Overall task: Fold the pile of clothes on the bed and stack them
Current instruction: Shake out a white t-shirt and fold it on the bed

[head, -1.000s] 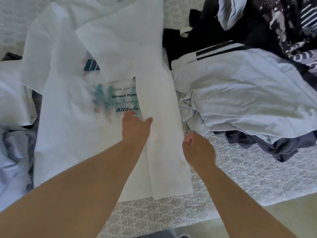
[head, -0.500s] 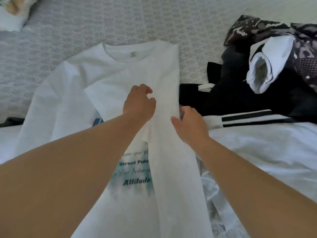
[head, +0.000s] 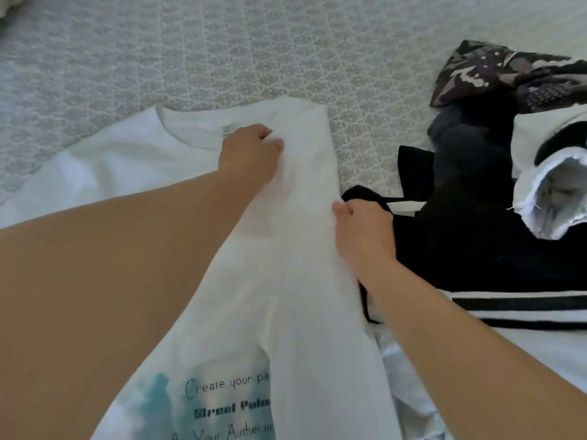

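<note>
Left hand (head: 251,154) up at eleven o'clock, fingers curled and pinching the white printed cotton T-shirt (head: 301,281) near its collar, shirt flat on the grey patterned bedspread (head: 222,52). Right hand (head: 362,230) grips the shirt's folded edge; dark clothes pile (head: 470,223) at three o'clock.

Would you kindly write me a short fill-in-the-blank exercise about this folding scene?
1. The T-shirt being folded is ____ in colour.
2. The left hand rests near the shirt's ____.
3. The right hand grips the shirt's ____ edge.
4. The unfolded pile lies to the shirt's ____.

Missing words: white; collar; right; right
</note>
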